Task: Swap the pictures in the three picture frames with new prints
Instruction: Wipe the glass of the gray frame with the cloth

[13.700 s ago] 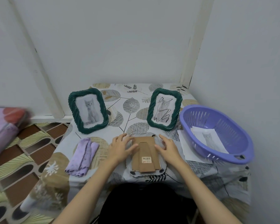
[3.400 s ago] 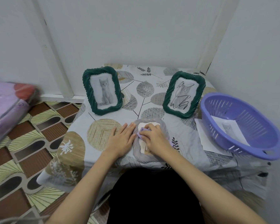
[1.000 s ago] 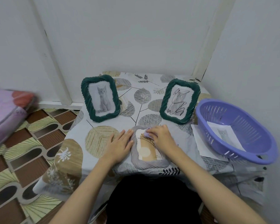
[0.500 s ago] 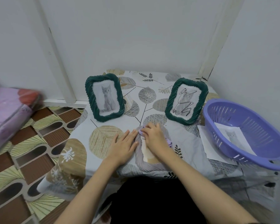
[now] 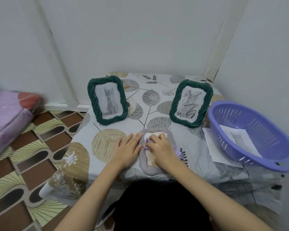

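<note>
From the head camera, I look down at a small desk [image 5: 107, 140] covered in a leaf-print cloth. The grey frame [image 5: 144, 162] lies flat at the near edge, face up, so its glass can be wiped while it cannot tip. Everything else I place from that frame.

My left hand [image 5: 127, 150] rests just left of it, fingers straight and together, palm down, touching the frame's left rim; I judge it is there to brace the frame. My right hand [image 5: 162, 148] sits on top of the frame, fingers curled around a lilac cloth [image 5: 146, 142] and pressing it onto the glass.

Beyond the frame, to the left, a green frame [image 5: 107, 100] stands upright with a clean cat picture. Beyond it to the right, a second green frame [image 5: 191, 103] stands with a scribbled-over cat picture. Farther right sits a purple basket [image 5: 250, 135] holding a print [image 5: 238, 138], with a paper sheet [image 5: 212, 147] partly under it.
</note>
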`<state>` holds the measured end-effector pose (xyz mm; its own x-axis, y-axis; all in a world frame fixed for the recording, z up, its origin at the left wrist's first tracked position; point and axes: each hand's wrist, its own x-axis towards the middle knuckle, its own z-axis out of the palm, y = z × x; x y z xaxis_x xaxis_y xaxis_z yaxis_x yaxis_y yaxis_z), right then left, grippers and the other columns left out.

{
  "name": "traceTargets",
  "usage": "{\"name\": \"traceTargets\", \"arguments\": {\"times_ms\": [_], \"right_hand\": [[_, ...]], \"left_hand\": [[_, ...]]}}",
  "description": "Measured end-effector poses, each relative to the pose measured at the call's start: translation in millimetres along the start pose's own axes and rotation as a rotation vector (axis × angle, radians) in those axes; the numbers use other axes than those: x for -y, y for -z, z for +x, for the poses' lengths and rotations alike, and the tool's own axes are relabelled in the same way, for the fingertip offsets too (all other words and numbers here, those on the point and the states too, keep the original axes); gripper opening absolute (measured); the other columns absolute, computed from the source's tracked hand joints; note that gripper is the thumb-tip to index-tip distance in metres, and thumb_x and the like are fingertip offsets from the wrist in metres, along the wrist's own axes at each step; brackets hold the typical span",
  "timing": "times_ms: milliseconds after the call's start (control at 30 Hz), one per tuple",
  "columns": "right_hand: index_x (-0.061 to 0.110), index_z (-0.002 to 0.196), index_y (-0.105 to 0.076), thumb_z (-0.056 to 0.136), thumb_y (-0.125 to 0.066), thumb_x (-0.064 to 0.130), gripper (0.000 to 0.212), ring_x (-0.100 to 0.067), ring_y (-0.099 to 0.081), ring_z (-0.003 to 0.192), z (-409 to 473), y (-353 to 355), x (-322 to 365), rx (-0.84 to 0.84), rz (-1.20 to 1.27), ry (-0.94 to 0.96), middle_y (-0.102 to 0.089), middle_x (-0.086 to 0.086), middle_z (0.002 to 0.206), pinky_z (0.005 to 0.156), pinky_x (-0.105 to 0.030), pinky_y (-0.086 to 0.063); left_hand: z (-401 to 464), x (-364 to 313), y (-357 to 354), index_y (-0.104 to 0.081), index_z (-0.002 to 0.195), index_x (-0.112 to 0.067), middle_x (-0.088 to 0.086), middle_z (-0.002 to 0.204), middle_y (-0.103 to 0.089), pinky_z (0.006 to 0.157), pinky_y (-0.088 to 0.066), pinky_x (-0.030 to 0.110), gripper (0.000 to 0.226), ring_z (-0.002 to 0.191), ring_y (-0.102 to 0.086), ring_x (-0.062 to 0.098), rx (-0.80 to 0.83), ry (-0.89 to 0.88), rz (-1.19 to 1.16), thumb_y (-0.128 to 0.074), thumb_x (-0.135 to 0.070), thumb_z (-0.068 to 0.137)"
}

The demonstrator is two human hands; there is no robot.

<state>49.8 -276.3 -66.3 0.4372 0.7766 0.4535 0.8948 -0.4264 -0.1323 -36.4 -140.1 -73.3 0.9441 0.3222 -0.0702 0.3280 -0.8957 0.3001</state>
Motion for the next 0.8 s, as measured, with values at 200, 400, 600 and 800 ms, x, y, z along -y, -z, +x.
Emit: {"name": "traceTargets", "arguments": {"times_ms": [200, 400, 600, 800], "right_hand": [[0.013, 0.063, -0.067, 0.071, -0.069, 0.016, 0.009, -0.028, -0.056, 0.071, -3.6, 15.1, -9.3, 0.032, -0.192, 0.000, -0.061, -0.002, 0.073, 0.057, -0.028, -0.048], [0.015, 0.095, -0.073, 0.085, -0.063, 0.025, 0.017, -0.031, -0.050, 0.100, 21.9, 17.5, -7.8, 0.241, 0.342, -0.318, -0.064, -0.009, 0.101, 0.090, -0.037, -0.039], [0.011, 0.098, -0.072, 0.089, -0.058, 0.021, 0.019, -0.028, -0.041, 0.091, 1.2, 6.1, 5.6, 0.138, 0.215, -0.211, -0.059, -0.007, 0.107, 0.080, -0.032, -0.034], [0.014, 0.066, -0.070, 0.063, -0.080, 0.011, 0.011, -0.030, -0.054, 0.071, 1.8, 10.0, 14.6, 0.174, -0.024, -0.122, -0.062, -0.005, 0.079, 0.059, -0.033, -0.050]], "left_hand": [[-0.4, 0.5, 0.2, -0.006, 0.147, -0.035, -0.018, 0.155, -0.007, 0.117, 0.002, 0.039, 0.050, 0.143, -0.002, 0.002, 0.009, 0.000, 0.007, -0.017, -0.043, 0.099], [0.2, 0.5, 0.4, -0.007, 0.147, -0.035, -0.018, 0.155, -0.006, 0.117, 0.001, 0.039, 0.049, 0.143, -0.002, 0.002, 0.006, -0.001, 0.008, -0.017, -0.044, 0.099], [0.2, 0.0, -0.7, -0.007, 0.147, -0.034, -0.018, 0.155, -0.007, 0.116, 0.002, 0.039, 0.049, 0.143, -0.002, 0.003, 0.000, -0.002, 0.007, -0.018, -0.042, 0.099], [0.7, 1.8, -1.5, -0.007, 0.146, -0.035, -0.018, 0.155, -0.007, 0.116, 0.004, 0.038, 0.049, 0.143, -0.002, 0.003, 0.002, -0.005, -0.010, -0.018, -0.042, 0.100]]}}
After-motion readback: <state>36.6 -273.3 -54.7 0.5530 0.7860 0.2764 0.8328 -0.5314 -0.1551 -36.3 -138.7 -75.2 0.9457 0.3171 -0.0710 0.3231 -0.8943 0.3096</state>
